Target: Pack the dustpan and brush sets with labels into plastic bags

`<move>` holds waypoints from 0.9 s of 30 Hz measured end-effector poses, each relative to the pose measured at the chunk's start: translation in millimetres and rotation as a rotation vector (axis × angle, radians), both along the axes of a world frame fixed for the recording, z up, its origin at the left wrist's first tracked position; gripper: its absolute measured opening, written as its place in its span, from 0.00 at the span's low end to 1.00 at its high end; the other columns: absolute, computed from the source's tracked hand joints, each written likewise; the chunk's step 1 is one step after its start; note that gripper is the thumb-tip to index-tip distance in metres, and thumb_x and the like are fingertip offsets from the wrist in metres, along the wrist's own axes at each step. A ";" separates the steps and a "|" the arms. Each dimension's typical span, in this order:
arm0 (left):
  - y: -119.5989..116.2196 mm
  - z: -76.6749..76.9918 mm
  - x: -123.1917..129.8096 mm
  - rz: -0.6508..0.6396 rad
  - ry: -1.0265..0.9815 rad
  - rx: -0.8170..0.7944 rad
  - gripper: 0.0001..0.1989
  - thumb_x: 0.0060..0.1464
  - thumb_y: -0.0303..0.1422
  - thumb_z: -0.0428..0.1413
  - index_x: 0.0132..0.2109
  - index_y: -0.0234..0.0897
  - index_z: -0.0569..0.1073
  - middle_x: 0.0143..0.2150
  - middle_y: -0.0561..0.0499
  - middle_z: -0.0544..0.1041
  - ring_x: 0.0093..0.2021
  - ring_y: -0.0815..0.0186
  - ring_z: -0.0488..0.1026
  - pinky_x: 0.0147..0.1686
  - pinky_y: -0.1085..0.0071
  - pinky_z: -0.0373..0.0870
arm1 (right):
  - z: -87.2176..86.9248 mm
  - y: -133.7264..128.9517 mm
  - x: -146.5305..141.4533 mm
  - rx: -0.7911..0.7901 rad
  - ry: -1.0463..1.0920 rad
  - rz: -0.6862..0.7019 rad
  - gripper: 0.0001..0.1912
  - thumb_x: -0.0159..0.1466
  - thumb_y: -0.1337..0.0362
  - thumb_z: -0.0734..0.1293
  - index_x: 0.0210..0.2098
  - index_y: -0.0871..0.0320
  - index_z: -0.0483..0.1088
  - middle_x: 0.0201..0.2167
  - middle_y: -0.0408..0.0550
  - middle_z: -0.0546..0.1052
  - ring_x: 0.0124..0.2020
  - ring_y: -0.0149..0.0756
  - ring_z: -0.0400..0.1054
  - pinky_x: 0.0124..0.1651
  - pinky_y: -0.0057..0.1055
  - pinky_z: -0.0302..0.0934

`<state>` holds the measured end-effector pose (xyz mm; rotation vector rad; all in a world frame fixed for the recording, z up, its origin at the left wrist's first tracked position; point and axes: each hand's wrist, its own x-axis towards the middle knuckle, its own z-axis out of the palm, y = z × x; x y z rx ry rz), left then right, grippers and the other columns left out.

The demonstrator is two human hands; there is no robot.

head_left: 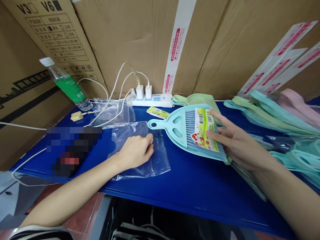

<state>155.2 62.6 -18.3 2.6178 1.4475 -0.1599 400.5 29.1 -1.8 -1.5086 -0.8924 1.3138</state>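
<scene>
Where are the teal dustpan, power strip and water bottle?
Teal dustpan (165, 122): head view, on its handle.
Power strip (162, 100): head view, on its white casing.
Water bottle (67, 86): head view, on its green liquid.

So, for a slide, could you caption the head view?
Right hand holds a teal dustpan and brush set while left hand rests on a clear plastic bag.

Bright, even indoor light falls across the bench — only soft shadows lie beneath the right hand (240, 141). Glare is caught on the plastic bag (155, 163) under the left hand (136, 151), a pixelated block (72, 151) sits just beside it, and the blue table edge (200, 208) is bowed by wide-angle distortion.
</scene>
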 end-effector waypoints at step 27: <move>4.3 5.9 -13.0 0.046 -0.266 -0.056 0.05 0.47 0.25 0.49 0.32 0.40 0.64 0.19 0.59 0.66 0.20 0.69 0.65 0.25 0.72 0.57 | -3.4 -1.9 15.3 -0.026 -0.060 0.203 0.47 0.58 0.63 0.69 0.70 0.47 0.43 0.45 0.46 0.79 0.36 0.34 0.77 0.35 0.23 0.73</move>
